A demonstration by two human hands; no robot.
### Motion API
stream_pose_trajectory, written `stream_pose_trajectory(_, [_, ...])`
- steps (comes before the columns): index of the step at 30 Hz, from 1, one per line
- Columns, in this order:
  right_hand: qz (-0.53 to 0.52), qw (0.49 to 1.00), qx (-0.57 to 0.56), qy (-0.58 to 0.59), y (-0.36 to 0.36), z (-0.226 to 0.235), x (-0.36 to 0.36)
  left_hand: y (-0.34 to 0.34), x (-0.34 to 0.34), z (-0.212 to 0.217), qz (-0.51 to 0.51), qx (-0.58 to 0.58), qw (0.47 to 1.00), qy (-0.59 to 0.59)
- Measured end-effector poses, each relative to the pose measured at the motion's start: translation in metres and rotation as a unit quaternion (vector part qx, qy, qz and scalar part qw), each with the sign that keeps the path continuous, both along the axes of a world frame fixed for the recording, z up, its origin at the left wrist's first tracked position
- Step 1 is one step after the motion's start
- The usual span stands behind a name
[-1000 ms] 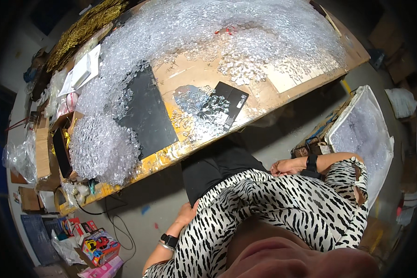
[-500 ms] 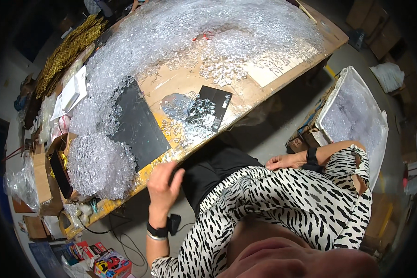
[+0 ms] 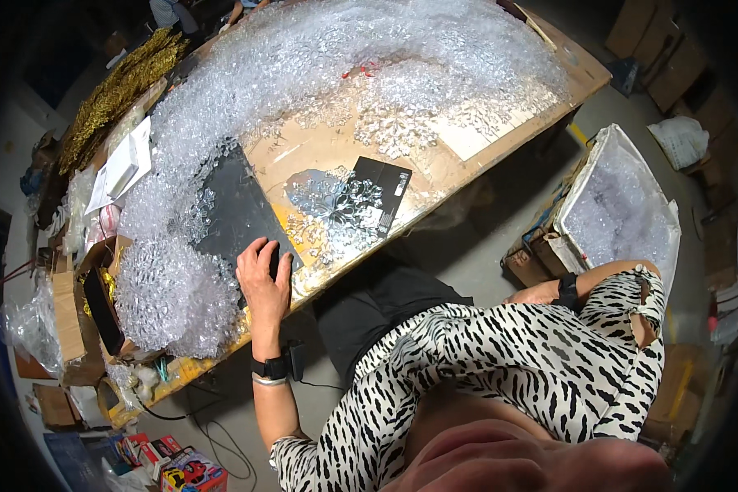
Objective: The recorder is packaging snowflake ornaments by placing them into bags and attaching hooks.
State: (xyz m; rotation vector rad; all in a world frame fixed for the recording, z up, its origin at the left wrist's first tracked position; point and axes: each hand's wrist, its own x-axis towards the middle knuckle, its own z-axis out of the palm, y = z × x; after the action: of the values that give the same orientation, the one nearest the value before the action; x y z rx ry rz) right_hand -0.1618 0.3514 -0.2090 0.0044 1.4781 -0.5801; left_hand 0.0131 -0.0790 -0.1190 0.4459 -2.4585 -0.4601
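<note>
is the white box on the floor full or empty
Full: the white box stands open, clear crystal-like pieces filling it.

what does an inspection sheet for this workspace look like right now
surface: brown wooden worktable, mostly covered
job's things: large black flat board under left hand; small black card bearing clear crystal snowflake ornaments
clutter: heaps of clear plastic crystal pieces, gold tinsel pile, white papers
hands: left hand flat on board's near corner; right hand low by lap, fingers hidden
cables: black cable on floor
surroundings: white lined box of crystals, cardboard boxes
</note>
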Motion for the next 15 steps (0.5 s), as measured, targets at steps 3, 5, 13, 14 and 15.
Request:
stream_pose_trajectory(3, [0.048, 0.996, -0.06, 0.049, 0.003, -0.019, 0.005, 0.001, -0.001, 0.001, 0.0, -0.006, 1.0, 0.004])
stream_pose_trajectory(5, [0.084, 0.988, -0.1, 0.084, 0.0, -0.025, 0.003, 0.0, 0.001, 0.0, 0.003, -0.01, 1.0, 0.003])
stream_pose_trajectory(13, [0.298, 0.709, -0.418, 0.484, -0.003, -0.097, -0.001, 0.0, -0.004, -0.001, -0.008, -0.006, 1.0, 0.009])
stream_pose_trajectory(14, [0.309, 0.706, -0.419, 0.48, 0.027, -0.093, -0.018, -0.001, 0.005, -0.003, 0.004, -0.004, 1.0, 0.009])
stream_pose_trajectory(15, [0.31, 0.706, -0.415, 0.483, 0.037, -0.09, -0.017, 0.0, 0.005, -0.003, 0.002, -0.005, 1.0, 0.011])
